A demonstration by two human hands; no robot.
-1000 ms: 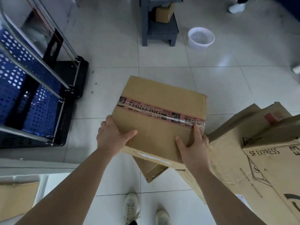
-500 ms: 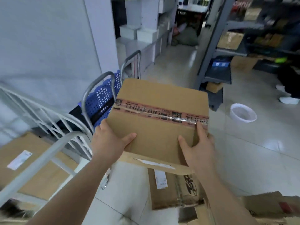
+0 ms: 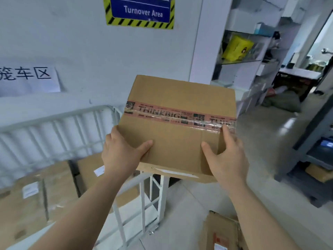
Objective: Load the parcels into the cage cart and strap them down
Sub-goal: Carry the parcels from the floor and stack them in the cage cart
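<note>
While both hands clamp it from the sides, the box [image 3: 177, 141] hangs in the air over the near right corner of the cage cart [image 3: 54, 123], clear of the white rails. The left hand [image 3: 122, 154] has its grip on the left edge, thumb flat on the top face and fingers curled out of sight round the side. The right hand [image 3: 228, 157] grips the near right corner, thumb and forefinger on top, the forefinger reaching the tape [image 3: 171, 114]; its other fingers are hidden. The top face tilts toward the camera. The printed tape runs left to right across it, dipping slightly to the right, and the box's wider span seems to lie along that line, though the wide lens makes this uncertain. Inside the cart, lower left, lie brown parcels [image 3: 54, 186] with white labels. Another carton [image 3: 222, 231] lies on the pale tiled floor [image 3: 261, 186] at lower right. Behind the cart is a white wall with a blue "Turnover Area" sign [image 3: 140, 12] and a paper notice [image 3: 27, 78]. To the right stand shelves [image 3: 239, 73] with a yellow bag [image 3: 236, 47], and a grey rack [image 3: 306, 150]. Compared with half a second ago, the hold is the same, but the view has swung left: the blue trolley and white bucket are gone, and the box now sits nearer the cart.
</note>
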